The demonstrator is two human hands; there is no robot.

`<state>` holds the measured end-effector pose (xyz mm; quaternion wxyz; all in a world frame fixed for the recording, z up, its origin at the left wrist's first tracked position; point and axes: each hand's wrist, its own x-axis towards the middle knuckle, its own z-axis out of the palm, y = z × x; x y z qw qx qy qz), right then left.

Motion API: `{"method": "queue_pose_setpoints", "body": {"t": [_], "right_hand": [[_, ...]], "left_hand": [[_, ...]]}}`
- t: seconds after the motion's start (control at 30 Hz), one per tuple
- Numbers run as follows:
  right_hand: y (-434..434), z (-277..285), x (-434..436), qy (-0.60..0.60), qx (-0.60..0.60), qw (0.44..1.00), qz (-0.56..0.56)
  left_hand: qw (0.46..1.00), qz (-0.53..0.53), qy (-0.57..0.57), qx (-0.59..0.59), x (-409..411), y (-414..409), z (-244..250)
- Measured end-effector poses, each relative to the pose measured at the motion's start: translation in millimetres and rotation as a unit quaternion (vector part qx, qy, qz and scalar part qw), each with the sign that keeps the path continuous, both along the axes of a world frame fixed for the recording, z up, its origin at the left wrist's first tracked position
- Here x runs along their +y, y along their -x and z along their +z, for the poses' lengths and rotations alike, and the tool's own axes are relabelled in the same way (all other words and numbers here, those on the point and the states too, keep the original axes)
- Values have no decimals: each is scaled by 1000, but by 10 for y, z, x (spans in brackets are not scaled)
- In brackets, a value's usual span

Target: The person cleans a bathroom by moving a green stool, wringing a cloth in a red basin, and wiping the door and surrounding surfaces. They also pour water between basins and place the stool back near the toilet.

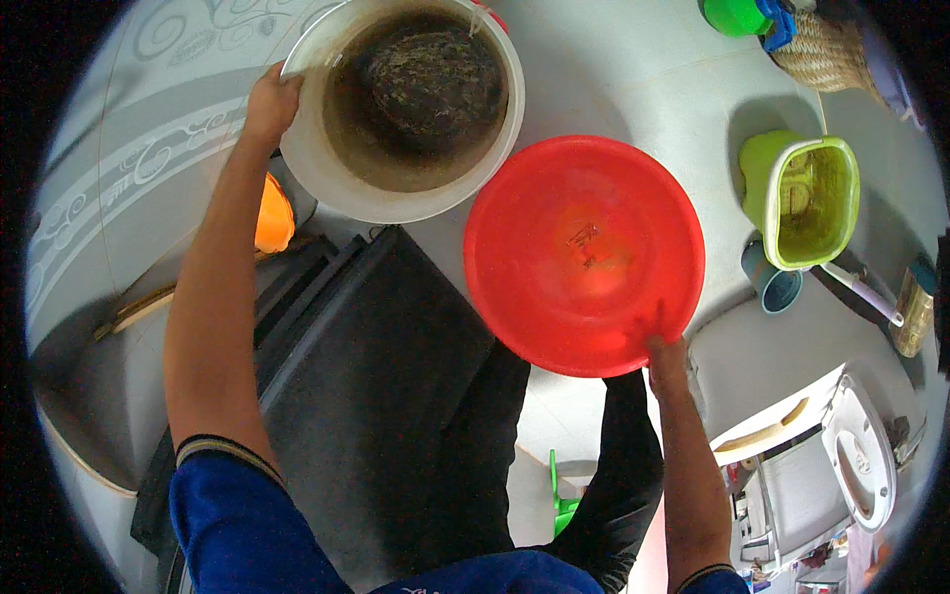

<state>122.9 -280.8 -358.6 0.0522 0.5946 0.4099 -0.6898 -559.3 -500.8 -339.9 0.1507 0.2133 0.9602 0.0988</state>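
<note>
My left hand [273, 108] grips the left rim of a large white plastic bucket [315, 160]. Murky brown water fills its lower part, and a dark, rough mass [445, 82] lies in the water; what it is cannot be made out. My right hand [668, 364] holds a red plastic basin [534, 282] by its near right rim, the fingers inside and partly blurred. The basin faces up, with a few small dark bits [584, 236] on its bottom. Its upper left edge overlaps the bucket's lower right side in view.
Right of the basin stand a lime-green bucket [753, 185] and a blue cup [755, 271]. A woven basket [827, 59] is at the upper right. A large black panel [356, 386] lies at my left leg, near an orange object [274, 219]. A white plastic seat [861, 453] is at lower right.
</note>
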Motion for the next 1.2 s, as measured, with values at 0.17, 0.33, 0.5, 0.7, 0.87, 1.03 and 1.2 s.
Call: {"method": "queue_pose_setpoints", "body": {"t": [0.17, 0.33, 0.5, 0.7, 0.87, 1.03, 1.2], "right_hand": [[-224, -103, 73, 8, -22, 1000, 14], [-342, -147, 133, -3, 9, 1000, -14], [-368, -245, 199, 18, -28, 999, -6], [-412, -479, 175, 13, 16, 1000, -2], [-418, -597, 128, 14, 54, 997, -44], [-491, -754, 147, -4, 30, 999, -32], [-595, -838, 245, -37, 33, 998, 27]], "left_hand": [[996, 44, -68, -42, -218, -438, 112], [994, 70, -76, -29, -71, -982, 301], [988, 112, -102, -29, -180, -1298, 284], [984, 120, -126, -33, -295, -1568, 260], [981, 114, -158, -14, -325, -1794, 236], [986, 107, -127, 23, -169, -2038, 281], [983, 104, -146, 31, -112, -2236, 292]]}}
